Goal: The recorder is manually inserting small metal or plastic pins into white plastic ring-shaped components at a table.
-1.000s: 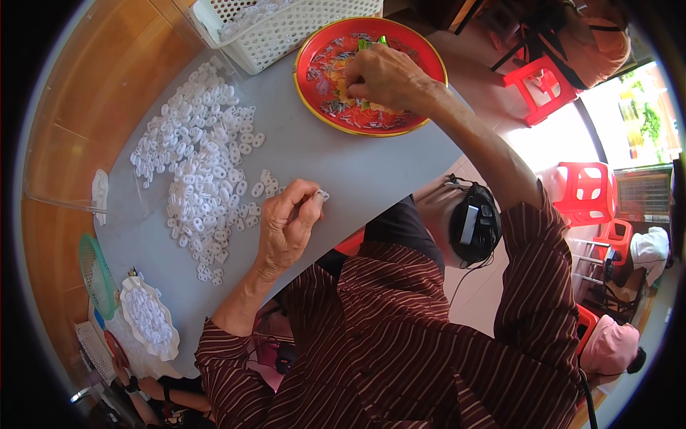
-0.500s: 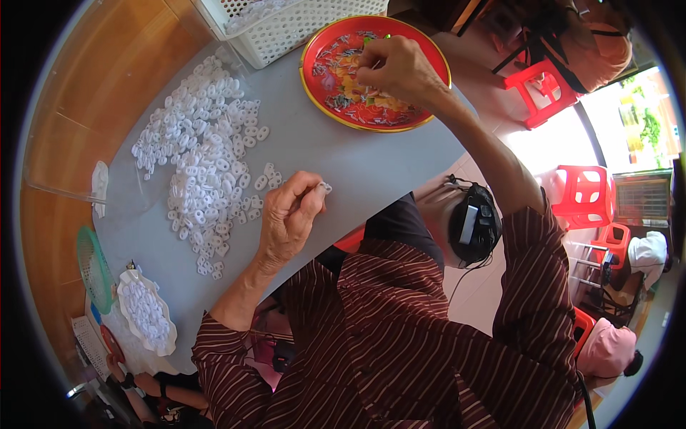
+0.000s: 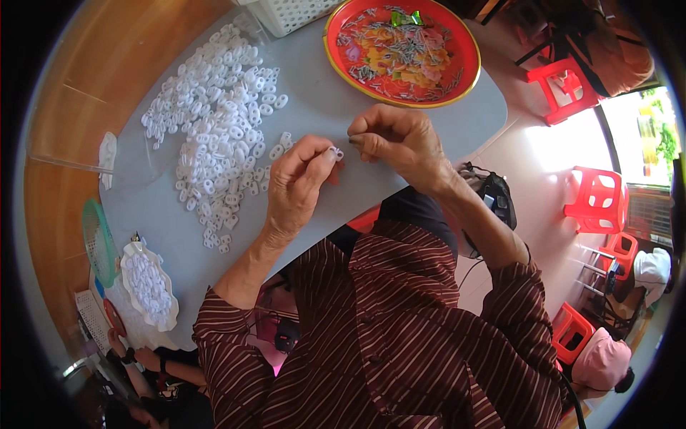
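Note:
Between the thumb and fingertips of my left hand (image 3: 294, 187) is a small white plastic piece with holes (image 3: 339, 154). My right hand (image 3: 409, 149) is close to its right, the thumb and index finger pinched together; whatever they hold is too small to make out. A large heap of similar white oval pieces (image 3: 218, 125) covers the grey table (image 3: 307, 79) left of my hands. Beyond my right hand lies a round red tray with a yellow rim (image 3: 468, 82), bearing a flower pattern, many small grey metal pins (image 3: 411, 47) and a shiny green wrapper (image 3: 406, 18).
A white perforated basket (image 3: 296, 16) stands at the far edge. At left are a green mesh sieve (image 3: 100, 243) and a scalloped dish of white pieces (image 3: 148, 286). Another person's hands (image 3: 143, 357) show at lower left. Red stools (image 3: 597, 200) and seated people are at right.
My right hand has come back from over the red tray to beside my left hand, still pinched. My left hand keeps hold of the white piece. The view has shifted slightly.

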Action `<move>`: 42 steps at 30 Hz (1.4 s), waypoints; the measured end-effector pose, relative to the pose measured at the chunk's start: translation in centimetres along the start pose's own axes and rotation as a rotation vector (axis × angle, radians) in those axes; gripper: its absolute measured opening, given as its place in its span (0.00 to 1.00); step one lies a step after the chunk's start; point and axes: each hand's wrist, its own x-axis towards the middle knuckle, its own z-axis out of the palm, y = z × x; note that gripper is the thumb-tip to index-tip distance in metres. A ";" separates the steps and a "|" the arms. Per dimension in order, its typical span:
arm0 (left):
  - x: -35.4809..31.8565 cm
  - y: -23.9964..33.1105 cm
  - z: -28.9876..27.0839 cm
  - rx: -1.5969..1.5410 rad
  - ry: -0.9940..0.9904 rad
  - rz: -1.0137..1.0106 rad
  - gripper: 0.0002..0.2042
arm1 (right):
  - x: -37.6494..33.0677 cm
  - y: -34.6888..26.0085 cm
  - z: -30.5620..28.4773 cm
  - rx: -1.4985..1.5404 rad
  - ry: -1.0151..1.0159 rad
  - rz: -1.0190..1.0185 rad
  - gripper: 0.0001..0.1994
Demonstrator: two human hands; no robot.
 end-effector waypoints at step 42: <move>-0.4 0.5 0.0 0.165 -0.071 0.069 0.06 | -0.5 1.1 1.4 0.052 0.014 -0.122 0.08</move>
